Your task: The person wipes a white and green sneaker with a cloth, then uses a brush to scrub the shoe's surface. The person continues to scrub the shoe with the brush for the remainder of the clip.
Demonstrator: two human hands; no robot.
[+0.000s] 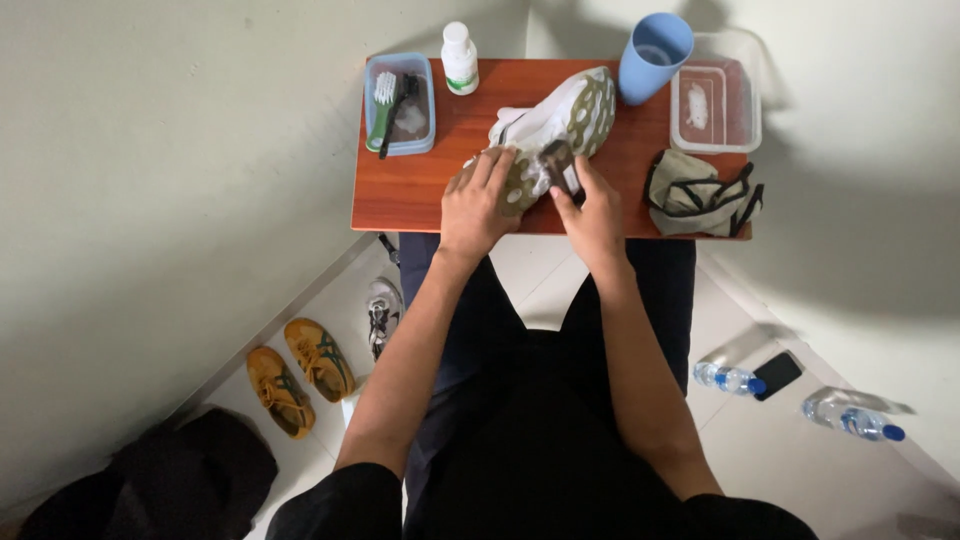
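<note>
Your left hand presses down on the heel end of the white shoe, fingers spread flat over the sole, thumb side toward the near edge of the surface. The shoe lies sole-up, olive tread showing, running diagonally from the near-middle of the surface toward the far edge. Your right hand has its fingers wrapped around a small dark brush, which is touching the sole just beside your left hand. Far left corner: a blue tray holding a green-handled brush with white bristles and a dark tool beside it. Just right of the tray, at the far edge, a small white bottle stands upright. A light blue cup stands at the far edge, near the shoe's toe. Far right corner: a clear plastic container with something white inside, can't tell what. Near right corner: a crumpled grey-and-black cloth. On the floor left of your legs: a pair of tan shoes and a grey shoe; on the right: two water bottles and a dark phone.
</note>
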